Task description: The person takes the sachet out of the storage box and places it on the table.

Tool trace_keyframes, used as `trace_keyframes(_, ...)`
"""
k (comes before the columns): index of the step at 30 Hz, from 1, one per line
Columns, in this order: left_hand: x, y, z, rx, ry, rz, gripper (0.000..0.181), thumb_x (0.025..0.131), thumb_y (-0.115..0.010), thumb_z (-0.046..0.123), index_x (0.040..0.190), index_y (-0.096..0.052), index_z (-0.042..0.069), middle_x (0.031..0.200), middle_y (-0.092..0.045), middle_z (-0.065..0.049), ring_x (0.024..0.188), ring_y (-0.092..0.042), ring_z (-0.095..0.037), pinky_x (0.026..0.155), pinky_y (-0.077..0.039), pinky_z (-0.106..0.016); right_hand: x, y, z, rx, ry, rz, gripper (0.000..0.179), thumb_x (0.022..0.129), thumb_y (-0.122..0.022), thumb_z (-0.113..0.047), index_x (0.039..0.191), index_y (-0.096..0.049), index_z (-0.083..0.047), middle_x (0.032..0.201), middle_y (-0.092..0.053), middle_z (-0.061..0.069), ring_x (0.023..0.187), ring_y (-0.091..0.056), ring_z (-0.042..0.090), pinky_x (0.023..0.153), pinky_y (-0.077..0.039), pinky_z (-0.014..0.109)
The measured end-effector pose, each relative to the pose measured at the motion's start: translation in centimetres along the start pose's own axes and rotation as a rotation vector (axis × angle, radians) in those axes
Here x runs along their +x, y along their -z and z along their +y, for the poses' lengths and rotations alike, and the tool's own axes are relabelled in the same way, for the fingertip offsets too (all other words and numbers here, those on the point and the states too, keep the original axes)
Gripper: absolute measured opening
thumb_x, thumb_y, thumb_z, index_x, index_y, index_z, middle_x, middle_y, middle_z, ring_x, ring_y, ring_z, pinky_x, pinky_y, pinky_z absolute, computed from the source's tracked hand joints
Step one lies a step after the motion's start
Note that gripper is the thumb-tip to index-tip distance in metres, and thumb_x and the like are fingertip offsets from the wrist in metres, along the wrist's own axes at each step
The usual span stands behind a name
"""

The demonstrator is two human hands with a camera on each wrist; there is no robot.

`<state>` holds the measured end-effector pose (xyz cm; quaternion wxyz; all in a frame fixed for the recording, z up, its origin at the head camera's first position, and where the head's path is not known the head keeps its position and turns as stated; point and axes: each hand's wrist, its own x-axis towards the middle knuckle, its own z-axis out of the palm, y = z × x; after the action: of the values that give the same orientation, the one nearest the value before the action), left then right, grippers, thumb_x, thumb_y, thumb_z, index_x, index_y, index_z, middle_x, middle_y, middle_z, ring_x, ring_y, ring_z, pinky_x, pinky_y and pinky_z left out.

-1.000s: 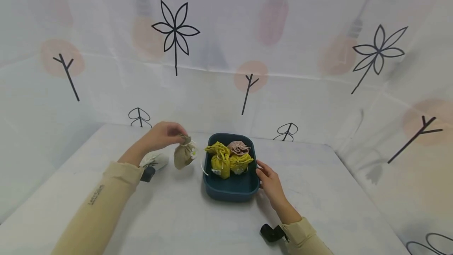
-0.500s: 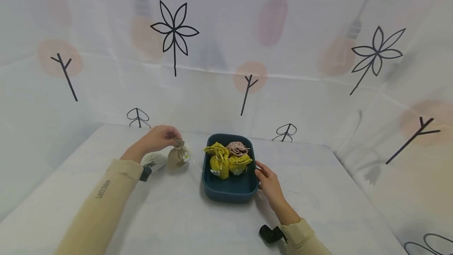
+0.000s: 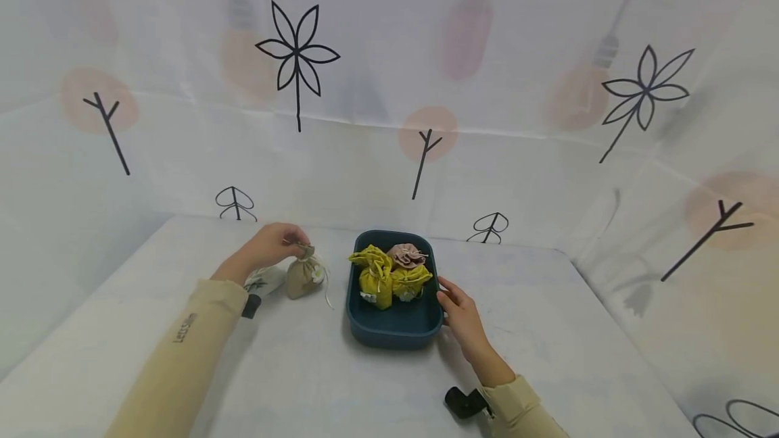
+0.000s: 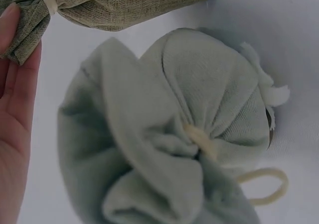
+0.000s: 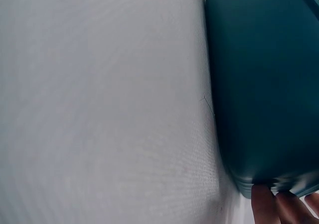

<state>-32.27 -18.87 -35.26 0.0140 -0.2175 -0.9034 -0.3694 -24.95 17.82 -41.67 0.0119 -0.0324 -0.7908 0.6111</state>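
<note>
My left hand (image 3: 274, 247) pinches the gathered neck of a beige drawstring pouch (image 3: 301, 280). The pouch hangs upright, low over the table, with a white flower and a loose cord on its side. In the left wrist view, fingers and thumb hold the cloth of this pouch (image 4: 134, 6) above its tie. A pale grey-green pouch (image 4: 214, 79) lies beside it, partly behind my left wrist in the head view. My right hand (image 3: 466, 320) touches the right wall of a teal box (image 3: 394, 331) with extended fingers. Inside the box are two yellow pouches (image 3: 376, 281) and a pink pouch (image 3: 406, 255).
A black wrist device (image 3: 465, 403) sits by my right cuff, and another dark one (image 3: 251, 305) by my left. White cloth covers the table (image 3: 316, 370). A printed cloth backdrop (image 3: 359, 154) rises behind the table's far edge.
My left hand has moved left and down with the beige pouch, away from the box and closer to the pale pouch. The right hand stays at the box.
</note>
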Motion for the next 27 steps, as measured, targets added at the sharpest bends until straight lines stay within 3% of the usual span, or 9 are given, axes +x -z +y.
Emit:
trace_keyframes(8, -0.5, 0.4, 0.2, 0.019, 0.014, 0.011, 0.020, 0.083, -0.068, 0.008, 0.102, -0.064, 0.003, 0.103, -0.065, -0.011, 0.103, -0.058, -0.031, 0.092, -0.043, -0.046, -0.1, 0.0, -0.2, 0.001, 0.004, 0.001, 0.041, 0.099, -0.043, -0.013, 0.139, -0.041, -0.002, 0.131, -0.046, 0.027, 0.117, -0.048, 0.038, 0.076, -0.052, 0.038)
trace_keyframes(15, -0.9, 1.0, 0.9, 0.043, 0.047, 0.062, 0.029, 0.080, -0.074, 0.018, 0.105, -0.065, 0.006, 0.105, -0.065, -0.010, 0.102, -0.059, -0.029, 0.091, -0.043, -0.046, -0.2, -0.1, -0.2, 0.008, -0.002, -0.002, 0.041, 0.099, -0.043, -0.014, 0.139, -0.041, -0.003, 0.130, -0.047, 0.026, 0.117, -0.048, 0.037, 0.077, -0.052, 0.039)
trace_keyframes(27, -1.5, 1.1, 1.5, -0.022, 0.030, 0.112, 0.032, 0.079, -0.075, 0.022, 0.106, -0.065, 0.009, 0.103, -0.065, -0.006, 0.100, -0.060, -0.026, 0.091, -0.043, -0.046, -0.1, 0.0, 0.0, 0.010, -0.003, -0.016, 0.041, 0.100, -0.042, -0.013, 0.140, -0.040, -0.004, 0.132, -0.046, 0.026, 0.118, -0.047, 0.037, 0.080, -0.051, 0.041)
